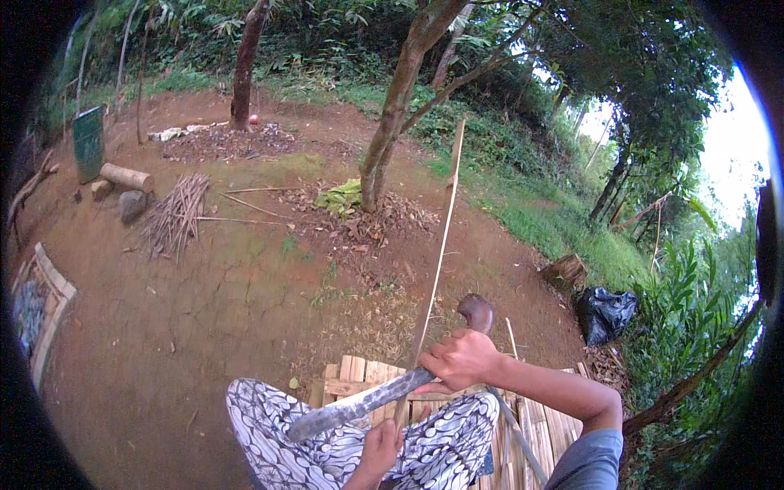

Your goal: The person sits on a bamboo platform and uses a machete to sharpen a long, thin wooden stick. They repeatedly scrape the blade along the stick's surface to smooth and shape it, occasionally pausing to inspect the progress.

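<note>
My right hand (462, 360) is wrapped round the handle of a machete, whose dark, rounded wooden end (476, 313) sticks out past my fist. The machete's wide grey blade (359, 406) slants down to the left above my lap. A long, thin bamboo strip (442, 237) rises away from me, tall and slightly tilted. Its lower end is in my closed left hand (380, 451), over my crossed legs in patterned trousers (278, 425). Blade and strip cross just left of my right fist; whether the edge bites into the strip I cannot tell.
I sit on a bamboo-slat platform (539, 420); a narrow grey bar (519, 441) lies by my right knee. A stump (563, 271) and black plastic bag (605, 314) stand to the right. Farther off are a tree (384, 139), a stick pile (178, 211) and a log (127, 176).
</note>
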Available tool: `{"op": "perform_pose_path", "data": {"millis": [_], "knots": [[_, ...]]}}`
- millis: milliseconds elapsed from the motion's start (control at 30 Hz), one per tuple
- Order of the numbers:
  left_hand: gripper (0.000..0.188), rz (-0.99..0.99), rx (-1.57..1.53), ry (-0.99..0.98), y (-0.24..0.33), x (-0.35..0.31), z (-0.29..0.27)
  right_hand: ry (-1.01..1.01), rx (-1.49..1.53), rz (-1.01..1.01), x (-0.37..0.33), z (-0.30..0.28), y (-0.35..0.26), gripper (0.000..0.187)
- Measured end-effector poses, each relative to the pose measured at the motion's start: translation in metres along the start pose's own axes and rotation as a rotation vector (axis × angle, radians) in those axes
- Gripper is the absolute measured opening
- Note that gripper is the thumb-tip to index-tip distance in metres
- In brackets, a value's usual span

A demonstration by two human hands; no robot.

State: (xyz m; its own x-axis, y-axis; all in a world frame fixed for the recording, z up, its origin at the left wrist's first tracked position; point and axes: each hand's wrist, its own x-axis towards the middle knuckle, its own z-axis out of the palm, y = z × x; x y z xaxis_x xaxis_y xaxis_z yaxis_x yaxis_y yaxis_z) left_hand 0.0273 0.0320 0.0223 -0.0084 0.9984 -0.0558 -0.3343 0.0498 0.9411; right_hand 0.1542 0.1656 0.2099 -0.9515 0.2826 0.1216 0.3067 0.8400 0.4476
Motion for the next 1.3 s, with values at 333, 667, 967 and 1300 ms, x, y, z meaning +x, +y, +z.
{"op": "perform_pose_path", "data": {"millis": [333,667,967,1300], "knots": [[0.030,-0.048,-0.158,-0.031,0.013,-0.004,-0.021,-0.127,0.301,0.463,-0.035,0.045,-0.044,0.046],[0.030,0.029,0.041,0.182,0.015,0.003,-0.016,-0.107,0.187,0.502,-0.065,0.085,0.003,0.054],[0.031,0.009,0.158,0.169,-0.015,0.005,-0.023,-0.126,0.294,0.192,-0.025,0.075,-0.049,0.051],[0.037,-0.006,0.056,0.098,-0.011,0.008,-0.021,-0.016,0.429,0.519,-0.041,0.095,-0.038,0.046]]}}
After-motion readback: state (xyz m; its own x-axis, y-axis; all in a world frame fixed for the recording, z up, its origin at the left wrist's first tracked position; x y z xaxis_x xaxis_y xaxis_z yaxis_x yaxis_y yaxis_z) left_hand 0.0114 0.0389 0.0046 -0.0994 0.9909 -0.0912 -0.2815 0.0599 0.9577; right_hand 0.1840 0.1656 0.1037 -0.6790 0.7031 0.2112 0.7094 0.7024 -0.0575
